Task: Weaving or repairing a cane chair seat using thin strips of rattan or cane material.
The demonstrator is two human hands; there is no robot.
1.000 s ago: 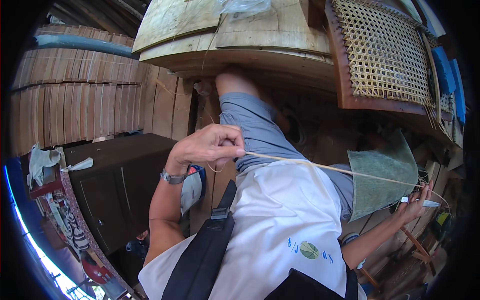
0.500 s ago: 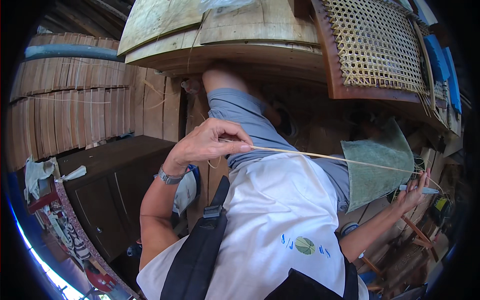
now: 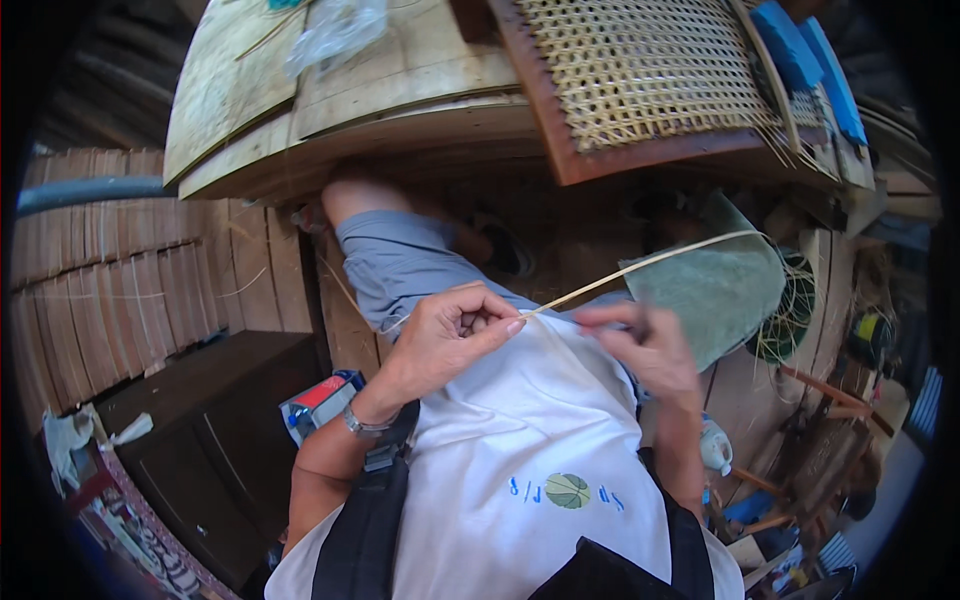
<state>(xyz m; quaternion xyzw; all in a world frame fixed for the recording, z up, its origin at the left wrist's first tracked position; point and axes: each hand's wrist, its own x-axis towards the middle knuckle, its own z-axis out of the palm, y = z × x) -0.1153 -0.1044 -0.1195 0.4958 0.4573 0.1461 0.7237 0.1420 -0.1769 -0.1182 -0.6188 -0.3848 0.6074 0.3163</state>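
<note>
My left hand, with a watch on its wrist, pinches a thin pale cane strip above my lap. From the fingertips the strip runs up to the right and bends over past the green cloth on my thigh. My right hand is close to the right of my left hand, just below the strip. Motion smears its fingers, so I cannot make out whether anything is in them.
A wooden bench stands in front, bearing a clear plastic bag and a brown wooden frame with woven cane mesh. At right lies a tangle of cane strips. A dark cabinet and stacked wooden slats are at left.
My right hand has come in from the far right to beside my left hand, leaving the strip's far end bent over. The blue-grey handled tool it held no longer shows clearly. The view has shifted.
</note>
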